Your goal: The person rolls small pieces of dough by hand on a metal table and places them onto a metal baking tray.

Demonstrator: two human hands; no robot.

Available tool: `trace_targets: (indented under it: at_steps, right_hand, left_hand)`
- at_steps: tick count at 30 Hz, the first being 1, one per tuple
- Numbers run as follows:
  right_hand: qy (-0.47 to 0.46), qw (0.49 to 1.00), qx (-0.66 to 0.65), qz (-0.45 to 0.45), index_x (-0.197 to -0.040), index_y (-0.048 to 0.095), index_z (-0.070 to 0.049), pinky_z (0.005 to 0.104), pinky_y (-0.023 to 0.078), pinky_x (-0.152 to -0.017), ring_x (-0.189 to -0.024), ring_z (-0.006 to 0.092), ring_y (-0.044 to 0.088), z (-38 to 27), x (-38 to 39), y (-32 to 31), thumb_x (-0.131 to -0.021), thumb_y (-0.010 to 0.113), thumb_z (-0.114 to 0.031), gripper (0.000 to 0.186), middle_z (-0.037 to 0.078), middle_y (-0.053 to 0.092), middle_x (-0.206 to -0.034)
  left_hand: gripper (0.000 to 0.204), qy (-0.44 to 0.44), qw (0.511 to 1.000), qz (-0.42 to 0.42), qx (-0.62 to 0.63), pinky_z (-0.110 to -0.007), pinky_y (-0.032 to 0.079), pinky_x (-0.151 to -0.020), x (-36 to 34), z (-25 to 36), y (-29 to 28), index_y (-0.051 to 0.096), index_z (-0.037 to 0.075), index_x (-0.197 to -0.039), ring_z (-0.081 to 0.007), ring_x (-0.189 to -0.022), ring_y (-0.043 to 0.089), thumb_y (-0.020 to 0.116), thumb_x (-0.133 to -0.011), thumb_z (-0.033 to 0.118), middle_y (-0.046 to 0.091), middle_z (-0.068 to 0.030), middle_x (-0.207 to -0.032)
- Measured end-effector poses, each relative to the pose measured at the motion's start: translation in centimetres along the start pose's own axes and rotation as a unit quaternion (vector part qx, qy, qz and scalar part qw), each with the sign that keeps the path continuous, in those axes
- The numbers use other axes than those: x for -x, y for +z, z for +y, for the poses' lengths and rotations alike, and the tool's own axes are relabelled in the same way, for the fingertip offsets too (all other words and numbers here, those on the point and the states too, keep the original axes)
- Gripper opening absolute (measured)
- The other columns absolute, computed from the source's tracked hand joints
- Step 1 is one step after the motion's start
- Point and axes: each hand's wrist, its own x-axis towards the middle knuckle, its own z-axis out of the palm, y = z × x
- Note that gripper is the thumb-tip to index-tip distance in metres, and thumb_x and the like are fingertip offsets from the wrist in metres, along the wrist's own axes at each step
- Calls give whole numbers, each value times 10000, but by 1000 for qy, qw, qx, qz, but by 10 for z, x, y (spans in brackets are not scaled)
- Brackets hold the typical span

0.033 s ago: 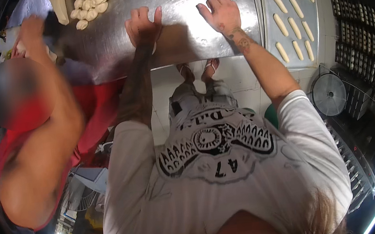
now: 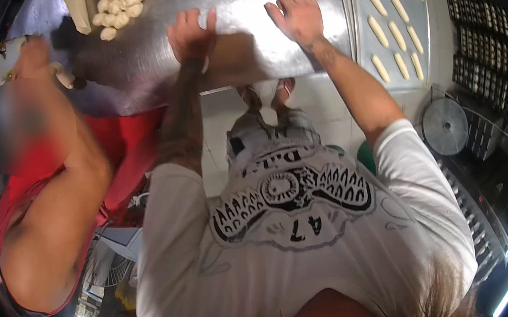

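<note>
My left hand (image 2: 191, 35) rests on the shiny metal worktop (image 2: 237, 10), its fingers pointing away from me and its thumb spread to the right. Beside its wrist shows a small pale edge (image 2: 205, 64) that I cannot identify. Farther right, my right hand (image 2: 301, 20) lies on the same metal, thumb apart and fingers bent slightly forward. No object shows in either hand, though the undersides of both palms are hidden. Several round dough pieces (image 2: 120, 4) are heaped beyond my left hand, next to a long strip of dough (image 2: 76, 14).
On the right, a metal tray (image 2: 363, 21) bears several dough sticks (image 2: 397, 36). Past it stand dark racks (image 2: 485, 38) and a round fan (image 2: 446, 126). Close on my left, a co-worker in red (image 2: 55, 231) reaches an arm over the worktop, with a pale piece (image 2: 63, 75) by the hand.
The co-worker's hand has shifted slightly left and nearer, and the pale piece beside it shows more plainly. My hands have barely moved relative to the worktop.
</note>
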Motion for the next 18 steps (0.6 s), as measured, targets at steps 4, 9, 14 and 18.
trace_targets:
  at_steps: [4, 9, 14, 18]
  right_hand:
    - [68, 991, 15, -114, -817, 768, -99, 450, 510, -904, -960, 311, 667, -7, -17, -3, -1006, 625, -537, 497, 103, 698, -894]
    - [71, 996, 11, -44, -834, 769, -77, 486, 489, -915, -971, 341, 655, -3, -35, 5, -989, 646, -559, 522, 115, 699, -866]
    - [-91, 994, 11, -58, -1331, 671, -108, 500, 450, -999, -1193, 351, 585, 29, 30, -20, -930, 744, -559, 608, 151, 639, -1261]
    - [-87, 996, -3, 5, -1404, 606, -66, 521, 390, -1114, -1360, 345, 528, 17, 33, -33, -907, 765, -554, 715, 152, 609, -1408]
  left_hand:
    - [474, -84, 988, -116, -58, -500, 483, -797, -18, -10, 3, 709, 106, -840, -375, -829, 660, 639, -1024, 537, 670, -119, -884]
    - [559, -132, 989, -15, -62, -523, 487, -835, -10, -20, 21, 707, 89, -804, -392, -872, 662, 597, -1031, 588, 683, -158, -897]
    - [489, 26, 996, -87, 20, -521, 444, -1013, 44, -29, -14, 750, 119, -1205, -317, -1116, 675, 632, -1012, 553, 715, -121, -1196]
    - [536, -28, 995, -80, -53, -528, 426, -1060, 56, -14, -33, 673, 130, -1366, -296, -1242, 635, 685, -988, 510, 669, -142, -1347]
